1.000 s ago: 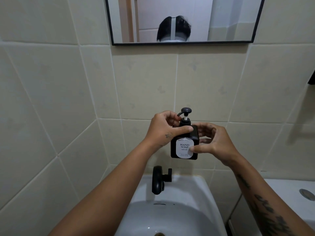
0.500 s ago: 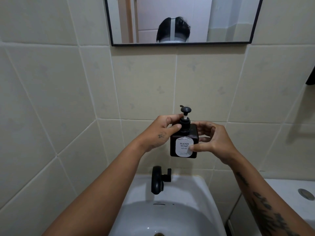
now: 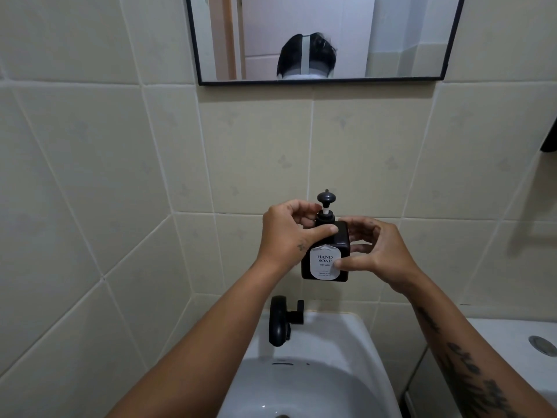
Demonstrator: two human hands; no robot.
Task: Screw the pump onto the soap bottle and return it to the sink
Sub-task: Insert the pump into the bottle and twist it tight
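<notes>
Holding dark soap bottle (image 3: 327, 254) above sink (image 3: 355, 342), right hand (image 3: 382, 254) clasping body, left hand (image 3: 289, 233) grip pinching pump (image 3: 325, 211) collar

The black plastic pump (image 3: 325, 206) has turned: its curved spout, out to the left a second ago, now points away. The left hand (image 3: 291, 233) has shifted its grip, thumb now lying across the dark square soap bottle (image 3: 327, 254) shoulder.

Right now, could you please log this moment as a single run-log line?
step: screwing pump on | left hand: fingers at collar | right hand: holding soap bottle | bottle: upright above sink
</notes>
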